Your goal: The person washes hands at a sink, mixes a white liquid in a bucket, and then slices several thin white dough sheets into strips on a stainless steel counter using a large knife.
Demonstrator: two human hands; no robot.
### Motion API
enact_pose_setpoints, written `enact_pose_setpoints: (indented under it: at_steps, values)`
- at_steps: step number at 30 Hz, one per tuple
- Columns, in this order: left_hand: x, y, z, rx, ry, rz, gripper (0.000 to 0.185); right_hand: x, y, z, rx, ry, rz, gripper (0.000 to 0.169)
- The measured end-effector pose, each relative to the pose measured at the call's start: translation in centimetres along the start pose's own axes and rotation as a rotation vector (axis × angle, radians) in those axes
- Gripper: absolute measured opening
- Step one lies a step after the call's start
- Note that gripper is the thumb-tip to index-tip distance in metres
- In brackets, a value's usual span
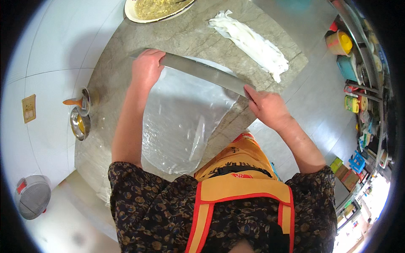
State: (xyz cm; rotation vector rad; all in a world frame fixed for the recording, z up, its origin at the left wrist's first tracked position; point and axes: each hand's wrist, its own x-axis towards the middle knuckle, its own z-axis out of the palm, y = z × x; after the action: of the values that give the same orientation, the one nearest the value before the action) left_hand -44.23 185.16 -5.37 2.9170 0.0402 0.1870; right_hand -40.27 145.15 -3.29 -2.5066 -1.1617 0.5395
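My left hand [146,68] grips the far left end of a long flat steel blade [202,71]. Its other end is in my right hand [269,107], over the table's right edge. The blade lies slanted across a sheet of clear plastic film [177,120], which is wrinkled and shiny. A thin white edge of a flat sheet [212,64], perhaps dough, shows just beyond the blade. Farther off, a long heap of soft white strips [250,42] rests on the stone-patterned tabletop [171,36]. My fingertips under the blade are hidden.
At the top, a bowl [139,17] holds yellowish shreds. Along the left wall stand a metal bowl [80,126] with yellow liquid and a cup [86,106] with a wooden-handled brush [73,102]. Shelving [367,91] with kitchen goods lines the right side, across a tiled floor [329,123].
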Motion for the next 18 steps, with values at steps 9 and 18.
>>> enact_pose_setpoints:
  at_steps: [9,18]
  values:
    - [-0.3,-0.8,-0.2,0.013,0.025,-0.021,0.029,1.9,0.2,-0.6,0.006,-0.042,-0.022,0.037]
    - [-0.5,-1.3,1.6,0.057,0.072,-0.054,0.03,3.9,0.9,0.3,-0.02,-0.11,0.046,0.048]
